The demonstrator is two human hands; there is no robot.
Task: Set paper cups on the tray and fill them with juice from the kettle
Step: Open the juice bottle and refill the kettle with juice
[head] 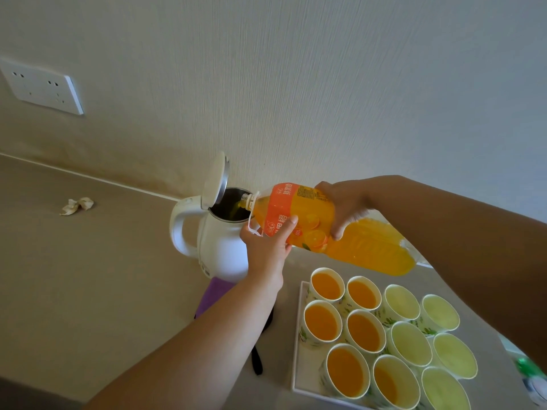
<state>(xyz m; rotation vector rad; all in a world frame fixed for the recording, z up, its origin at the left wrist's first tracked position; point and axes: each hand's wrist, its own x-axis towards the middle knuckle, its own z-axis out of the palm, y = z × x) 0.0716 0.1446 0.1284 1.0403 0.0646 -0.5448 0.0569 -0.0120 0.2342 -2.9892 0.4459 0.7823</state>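
Both hands grasp one juice bottle (370, 247): the left hand (268, 247) curls under its neck at frame centre, and the right hand (343, 208) clamps its label from above. The bottle slants from lower right to upper left, its mouth over the one open kettle (222, 247), which is nearest the left hand. At lower right, one tray (298, 365) carries eleven visible paper cups (364, 332), six with juice and five without.

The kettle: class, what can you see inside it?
Inside the open kettle, a juice stream from the tilted bottle falls into a dark interior. How full it is cannot be seen.
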